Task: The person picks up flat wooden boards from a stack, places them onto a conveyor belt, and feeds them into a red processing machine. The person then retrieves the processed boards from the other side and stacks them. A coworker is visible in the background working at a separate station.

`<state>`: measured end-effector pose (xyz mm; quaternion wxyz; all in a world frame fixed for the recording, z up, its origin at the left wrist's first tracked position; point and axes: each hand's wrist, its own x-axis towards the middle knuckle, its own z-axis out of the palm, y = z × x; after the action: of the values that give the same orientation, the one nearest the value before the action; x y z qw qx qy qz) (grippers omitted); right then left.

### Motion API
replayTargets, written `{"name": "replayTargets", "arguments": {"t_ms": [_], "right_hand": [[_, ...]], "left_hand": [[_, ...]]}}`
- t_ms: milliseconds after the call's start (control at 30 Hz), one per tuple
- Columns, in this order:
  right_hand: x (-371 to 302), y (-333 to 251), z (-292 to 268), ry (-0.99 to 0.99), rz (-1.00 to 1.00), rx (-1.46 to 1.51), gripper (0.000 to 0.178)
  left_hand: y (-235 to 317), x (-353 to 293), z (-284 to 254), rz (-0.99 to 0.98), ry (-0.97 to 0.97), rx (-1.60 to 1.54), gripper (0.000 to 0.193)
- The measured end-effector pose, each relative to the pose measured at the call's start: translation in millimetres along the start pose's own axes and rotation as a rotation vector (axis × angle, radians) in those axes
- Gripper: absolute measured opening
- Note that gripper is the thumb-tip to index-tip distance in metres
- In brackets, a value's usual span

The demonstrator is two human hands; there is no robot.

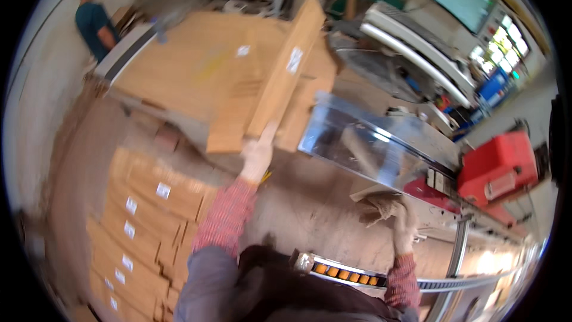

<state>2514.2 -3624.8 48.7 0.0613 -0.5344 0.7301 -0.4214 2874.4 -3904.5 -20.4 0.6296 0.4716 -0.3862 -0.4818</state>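
Note:
My left hand (pixel 257 156) is raised and grips the lower end of a long flat wooden board (pixel 287 65) with a white label, which tilts up and away from me. Below and behind it lie more boards (pixel 229 120) on a wide wooden stack (pixel 185 65). My right hand (pixel 403 224) is lower on the right, beside a crumpled brown cloth or glove (pixel 376 207) near the edge of a machine; whether it grips the cloth is unclear. Both forearms wear red checked sleeves.
A clear plastic guard (pixel 357 140) covers the machine on the right, with a red unit (pixel 497 164) beyond it. Stacked labelled boards (pixel 143 214) sit low on the left. A roller conveyor (pixel 345 274) runs near my body. A person in a dark teal shirt (pixel 94 21) stands far left.

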Motion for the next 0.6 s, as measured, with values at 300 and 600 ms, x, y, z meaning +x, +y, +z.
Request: {"name": "replayTargets", "arguments": {"t_ms": [300,600], "right_hand": [[81,-112,97,-0.354,-0.029,0.7,0.047],[82,-96,95,-0.486,0.287,1.54,0.054]], "left_hand": [[73,-148,12,0.087,-0.258,-0.01,0.022],[57,-212,34,-0.387,-0.434,-0.348,0.039]]}}
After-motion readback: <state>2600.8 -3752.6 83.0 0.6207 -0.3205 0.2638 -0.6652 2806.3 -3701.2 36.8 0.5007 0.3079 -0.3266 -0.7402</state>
